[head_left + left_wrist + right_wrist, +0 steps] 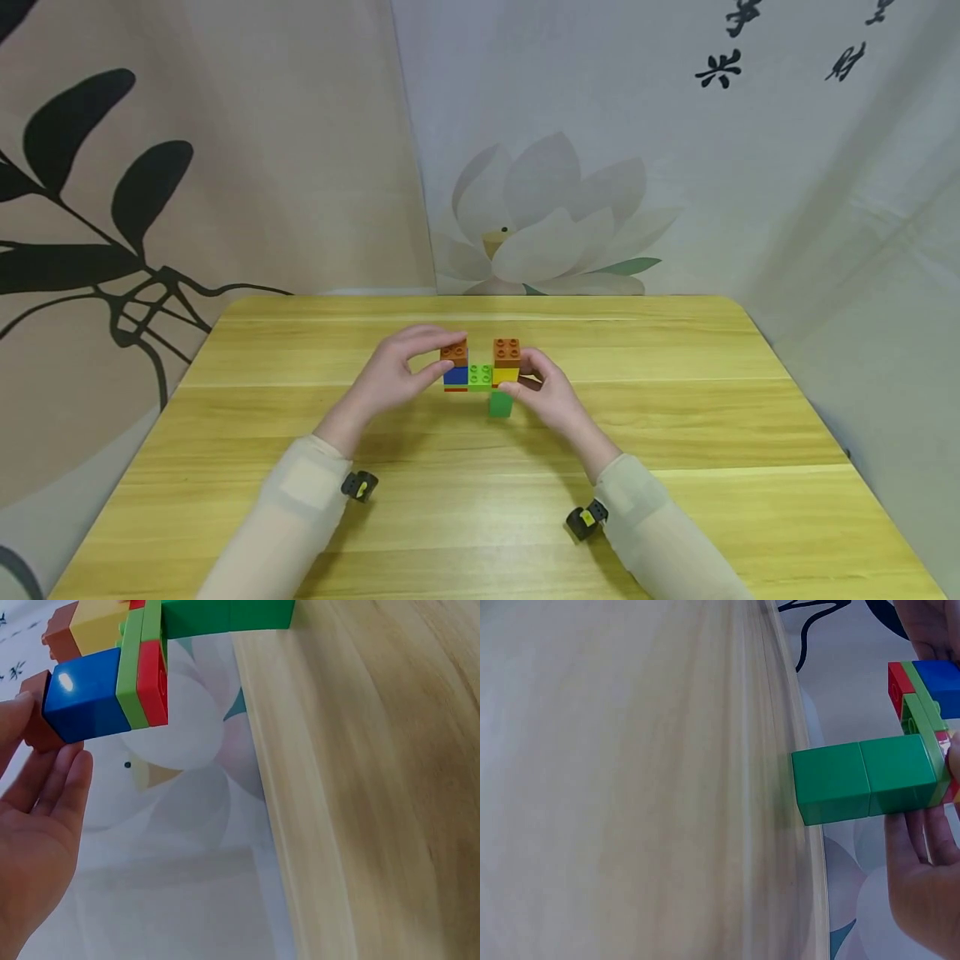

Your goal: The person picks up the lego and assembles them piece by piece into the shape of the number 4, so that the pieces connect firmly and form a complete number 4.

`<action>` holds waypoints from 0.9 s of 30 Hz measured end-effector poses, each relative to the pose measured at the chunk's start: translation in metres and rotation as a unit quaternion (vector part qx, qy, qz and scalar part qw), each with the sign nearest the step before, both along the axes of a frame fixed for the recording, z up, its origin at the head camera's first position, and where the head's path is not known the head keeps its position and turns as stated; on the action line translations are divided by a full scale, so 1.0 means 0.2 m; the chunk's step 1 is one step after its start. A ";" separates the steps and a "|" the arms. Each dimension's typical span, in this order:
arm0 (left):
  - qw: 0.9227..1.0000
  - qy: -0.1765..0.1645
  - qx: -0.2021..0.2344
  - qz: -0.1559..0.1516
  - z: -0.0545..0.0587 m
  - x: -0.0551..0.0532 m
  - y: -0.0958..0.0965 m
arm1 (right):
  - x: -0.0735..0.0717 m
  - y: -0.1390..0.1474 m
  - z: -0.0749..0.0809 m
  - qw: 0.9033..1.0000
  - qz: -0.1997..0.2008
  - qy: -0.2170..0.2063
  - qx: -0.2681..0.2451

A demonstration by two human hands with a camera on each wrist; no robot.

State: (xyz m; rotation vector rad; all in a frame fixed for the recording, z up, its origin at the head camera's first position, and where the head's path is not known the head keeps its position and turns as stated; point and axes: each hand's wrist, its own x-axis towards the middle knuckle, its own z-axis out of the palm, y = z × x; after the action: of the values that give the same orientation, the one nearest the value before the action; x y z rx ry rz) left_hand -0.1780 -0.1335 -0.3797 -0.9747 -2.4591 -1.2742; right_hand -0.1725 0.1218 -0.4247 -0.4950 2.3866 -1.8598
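Note:
A build of toy bricks stands on the table, with two stacked green bricks (862, 778) as its column. A light green plate (480, 377) lies across the column, with a red brick (153, 686) beneath its left end. The left end carries a blue brick (455, 376) topped by an orange-brown brick (453, 353). Over the column sits a yellow brick (506, 375) under a second orange-brown brick (507, 353). My left hand (401, 367) pinches the left orange-brown brick between thumb and fingers. My right hand (551, 392) grips the build's right side, thumb in front near the yellow brick's base.
The wooden table (480, 517) has its back edge a little behind the build. Behind it hangs a cloth (337, 167) printed with leaves, a lotus and characters. Small black cameras (360, 486) are strapped at both wrists.

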 end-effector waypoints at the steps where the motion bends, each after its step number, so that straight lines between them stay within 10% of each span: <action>1: 1.000 0.001 -0.001 -0.003 0.00 0.00 0.00 | -0.01 0.00 -0.02 1.000 0.000 0.000 -0.002; 13: 0.998 0.058 -0.027 -0.017 -0.07 -0.01 -0.01 | -0.06 0.01 -0.11 1.000 -0.004 -0.007 -0.004; 27: 1.000 -0.001 -0.027 0.011 -0.13 0.00 0.01 | 0.03 0.00 0.06 1.000 0.002 -0.002 0.000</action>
State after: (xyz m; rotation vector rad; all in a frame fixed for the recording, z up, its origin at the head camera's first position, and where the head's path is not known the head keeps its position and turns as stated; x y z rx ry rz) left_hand -0.1783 -0.1315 -0.4060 -0.9579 -2.5115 -1.2079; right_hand -0.1665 0.1214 -0.4133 -0.4940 2.3811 -1.8586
